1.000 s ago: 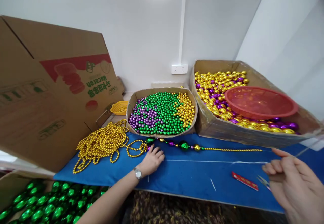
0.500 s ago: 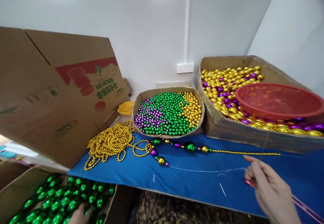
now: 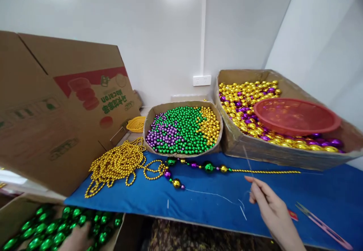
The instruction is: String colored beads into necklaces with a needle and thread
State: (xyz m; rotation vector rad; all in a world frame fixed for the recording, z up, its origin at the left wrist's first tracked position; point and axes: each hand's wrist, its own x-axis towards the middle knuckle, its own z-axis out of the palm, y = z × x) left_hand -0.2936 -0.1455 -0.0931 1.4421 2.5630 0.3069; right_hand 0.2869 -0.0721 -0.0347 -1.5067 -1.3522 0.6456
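Note:
My right hand is over the right half of the blue cloth, thumb and forefinger pinched on a thin needle that points upward. A white thread runs from near this hand to the end of a bead string of green, purple and gold beads. That string ends at the right in a twisted gold strand. At lower left, my left hand reaches among large green beads in a cardboard box. Motion smears its fingers, so whether they hold a bead is unclear.
A tray of small beads stands behind the string. Right of it, a carton holds gold and purple beads and a red basin. Gold bead chains lie left. Pink-handled tweezers rest at right, near a red packet.
My right hand has moved left with the needle, and the thread has gone slacker. The tweezers and red packet now show more fully. My left hand has shifted slightly left among the green beads.

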